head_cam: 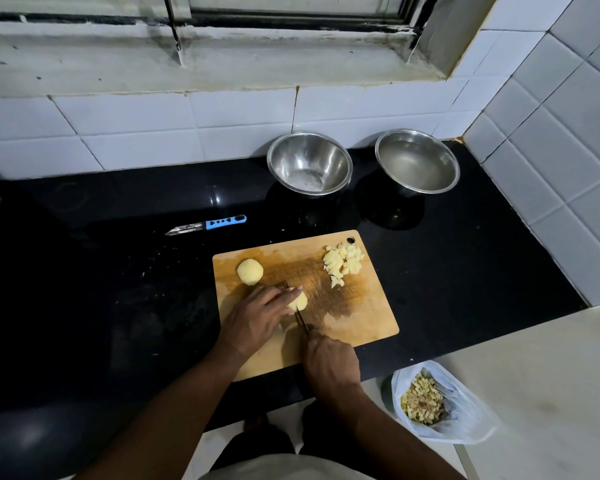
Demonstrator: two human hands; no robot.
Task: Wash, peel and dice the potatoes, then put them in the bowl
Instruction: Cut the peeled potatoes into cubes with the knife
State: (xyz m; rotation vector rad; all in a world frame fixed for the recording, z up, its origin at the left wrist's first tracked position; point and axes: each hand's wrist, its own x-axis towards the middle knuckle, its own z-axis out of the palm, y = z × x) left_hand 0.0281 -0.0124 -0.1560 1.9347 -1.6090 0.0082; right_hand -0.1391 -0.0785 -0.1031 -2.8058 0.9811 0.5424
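Wooden board (354, 327) nearest me: my right hand (331, 363) grips the knife (300, 318), blade running away from me, while my left hand (257, 315) pins the peeled potato (300, 301) just left of it. Farther off lie diced pieces (343, 263), a whole potato (249, 271), an empty bowl (309, 162) and a water-filled bowl (417, 161).

Knife (300, 318) blade mostly hidden under left hand (257, 317); handle inside right hand (331, 363).
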